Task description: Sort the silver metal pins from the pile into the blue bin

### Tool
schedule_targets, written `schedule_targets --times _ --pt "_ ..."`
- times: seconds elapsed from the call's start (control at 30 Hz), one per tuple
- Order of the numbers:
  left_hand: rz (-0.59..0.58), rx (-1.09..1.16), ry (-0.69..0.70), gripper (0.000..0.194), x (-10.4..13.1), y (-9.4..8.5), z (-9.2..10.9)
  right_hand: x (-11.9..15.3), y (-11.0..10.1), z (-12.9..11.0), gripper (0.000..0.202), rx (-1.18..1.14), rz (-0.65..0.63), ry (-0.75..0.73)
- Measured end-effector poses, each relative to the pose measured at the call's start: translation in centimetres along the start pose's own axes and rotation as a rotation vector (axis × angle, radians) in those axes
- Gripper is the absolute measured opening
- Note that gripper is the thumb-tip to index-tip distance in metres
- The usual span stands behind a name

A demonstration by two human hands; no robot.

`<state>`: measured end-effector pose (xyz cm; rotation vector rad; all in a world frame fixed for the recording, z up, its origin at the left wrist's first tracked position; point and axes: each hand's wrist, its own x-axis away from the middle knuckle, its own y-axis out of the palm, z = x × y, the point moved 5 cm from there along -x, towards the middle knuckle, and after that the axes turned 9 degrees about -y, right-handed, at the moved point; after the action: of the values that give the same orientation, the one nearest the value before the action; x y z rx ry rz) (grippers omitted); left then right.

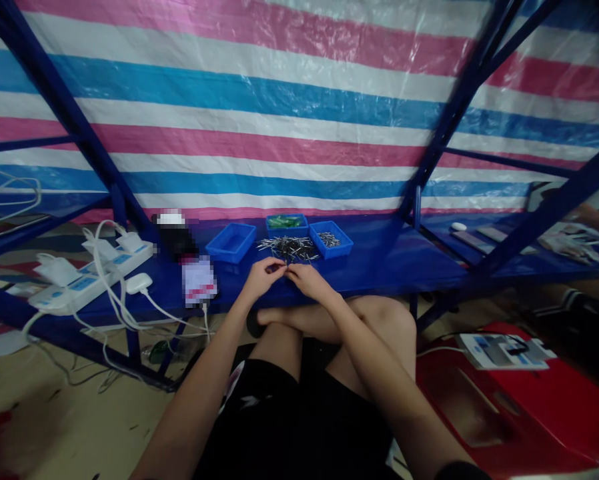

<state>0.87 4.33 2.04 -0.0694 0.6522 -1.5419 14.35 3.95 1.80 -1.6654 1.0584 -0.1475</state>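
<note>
In the head view, the person's left hand (265, 275) and right hand (307, 277) meet at the near edge of the blue table (379, 267), fingers curled and fingertips close together. Whether they are closed on something small between them cannot be told. Just beyond the fingertips lies a loose pile of thin metal pieces (289, 248), on the tabletop among three blue trays: the left tray (231, 241), the back tray (274, 233) with green contents, and the right tray (338, 251) holding more metal pieces. A white power strip (92, 277) sits well to the left
</note>
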Motion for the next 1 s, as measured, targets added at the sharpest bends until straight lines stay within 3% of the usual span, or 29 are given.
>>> schedule_targets --times 0.17,0.27,0.63,0.87,1.0 --pt "-0.023 0.103 -0.057 0.024 -0.1 0.2 -0.5 0.2 -1.3 0.0 0.019 0.006 0.129 0.063" --pt "-0.070 0.090 -0.081 0.024 -0.1 0.5 -0.6 0.2 -2.2 -0.3 0.021 -0.013 0.221 0.024" --pt "-0.039 0.014 -0.023 0.021 -0.1 0.0 0.2 0.0 -0.3 -0.6 0.017 0.026 0.107 -0.015" --pt "-0.101 0.110 -0.087 0.019 -0.1 0.5 -0.3 0.2 -2.3 -0.1 0.025 -0.087 0.258 0.032" --pt "-0.103 0.067 -0.076 0.020 -0.1 0.5 -0.3 0.0 -2.4 0.4 0.017 -0.098 0.218 0.006"
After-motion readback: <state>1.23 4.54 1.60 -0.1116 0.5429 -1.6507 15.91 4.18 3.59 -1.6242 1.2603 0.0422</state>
